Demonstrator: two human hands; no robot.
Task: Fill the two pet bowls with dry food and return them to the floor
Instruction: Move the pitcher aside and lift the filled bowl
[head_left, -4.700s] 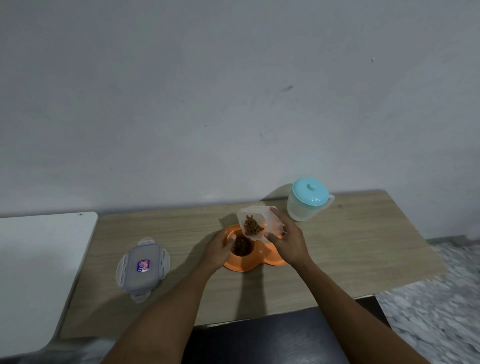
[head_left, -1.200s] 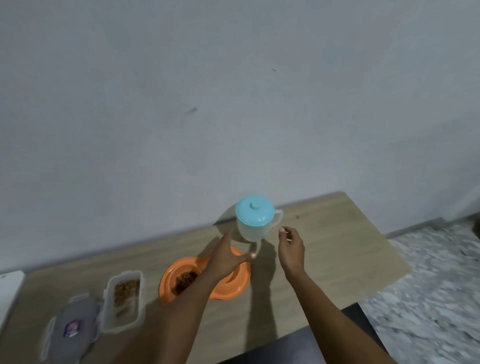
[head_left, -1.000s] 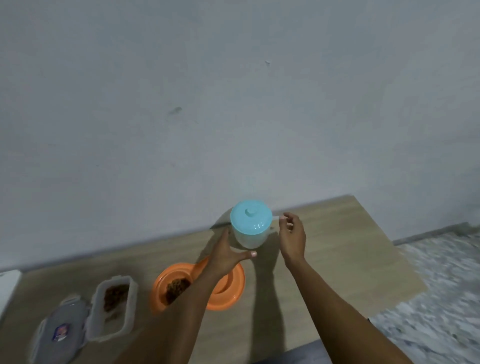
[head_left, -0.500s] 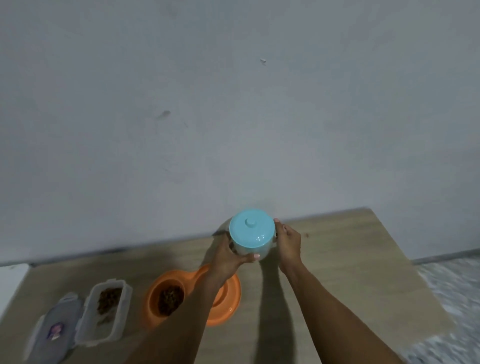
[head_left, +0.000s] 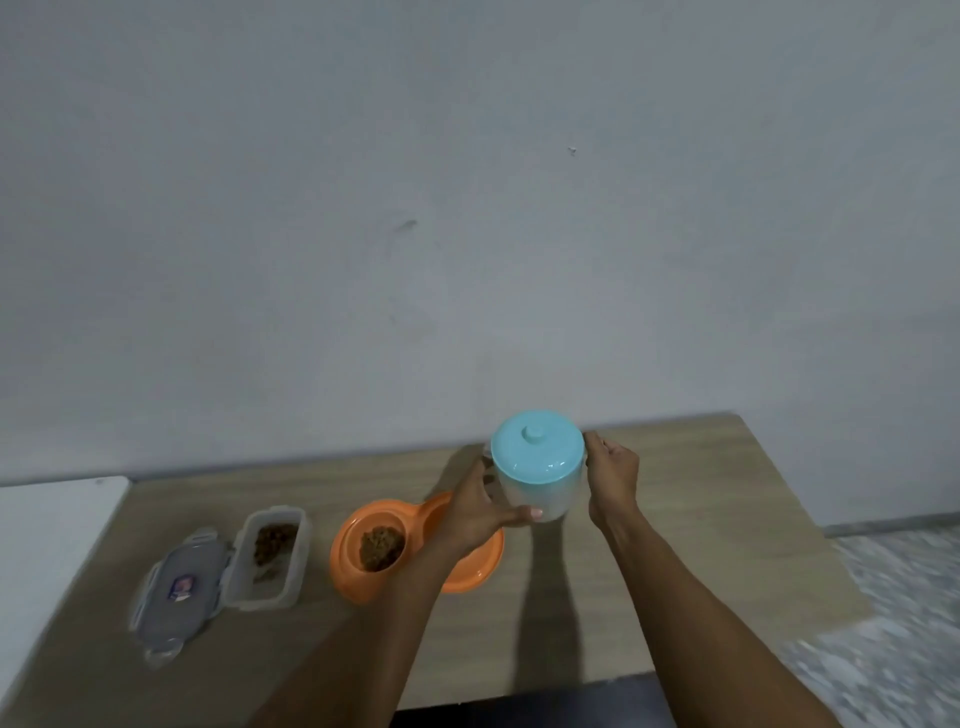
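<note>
An orange double pet bowl (head_left: 467, 574) lies on the wooden table (head_left: 701, 545). Its left cup holds brown dry food (head_left: 382, 541); my left forearm covers most of the right cup. A translucent jug with a light-blue lid (head_left: 537, 456) is held above the table, over the bowl's right end. My left hand (head_left: 475, 512) grips the jug's left side and bottom. My right hand (head_left: 613, 480) is closed on its right side. A clear food container (head_left: 270, 558) with some kibble stands open to the bowl's left.
The container's grey lid (head_left: 179, 592) lies at the table's left end. A white surface (head_left: 47, 525) adjoins the table on the left. A plain wall rises behind. Speckled floor (head_left: 893, 623) shows on the right.
The food container went from my right hand down onto the table at left. Both hands then reached the jug, closed around it and lifted it toward me.
</note>
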